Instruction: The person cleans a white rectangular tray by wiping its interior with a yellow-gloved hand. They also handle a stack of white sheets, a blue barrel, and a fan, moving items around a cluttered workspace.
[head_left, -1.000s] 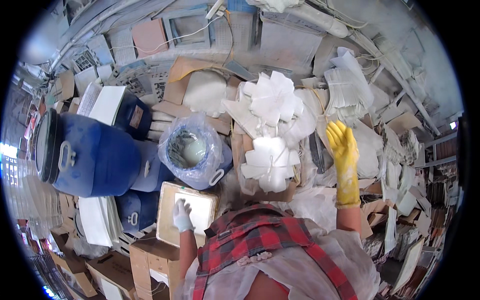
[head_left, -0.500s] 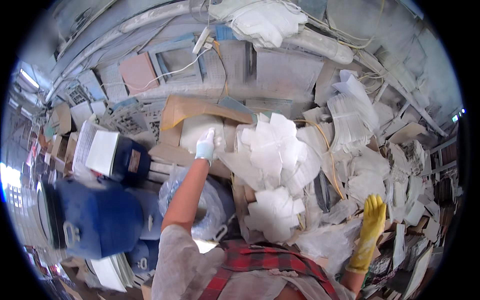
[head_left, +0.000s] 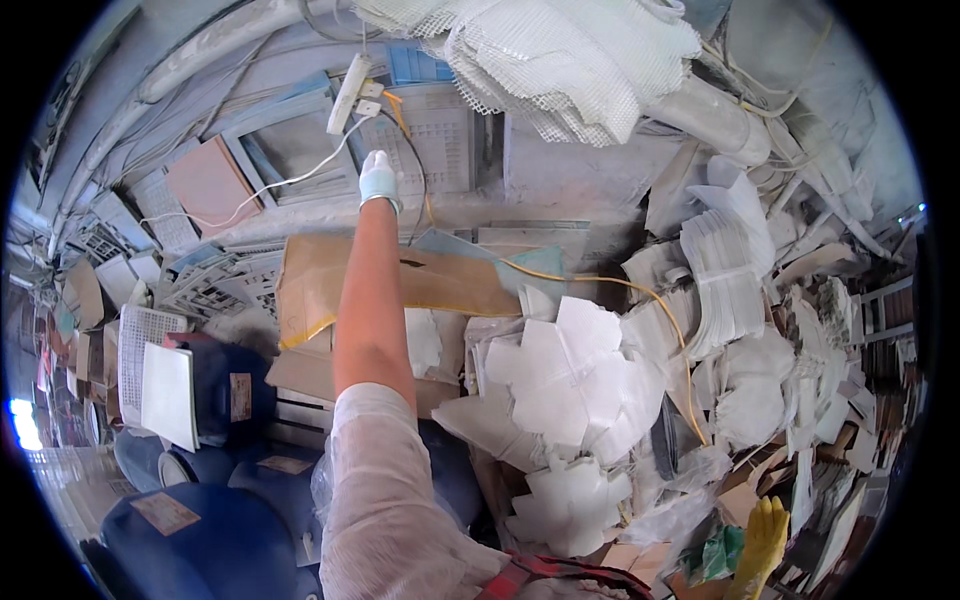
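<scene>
my left hand reaches up to the wall, just under the power strip; grip unclear. right hand hangs low, empty, fingers loose. i'd steady before touching.

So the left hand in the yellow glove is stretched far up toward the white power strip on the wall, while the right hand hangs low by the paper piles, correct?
Not quite: the head view shows the left hand in a pale blue-white glove, not yellow. It does reach up near the white power strip. The yellow glove is on the right hand, low beside the paper piles.
</scene>
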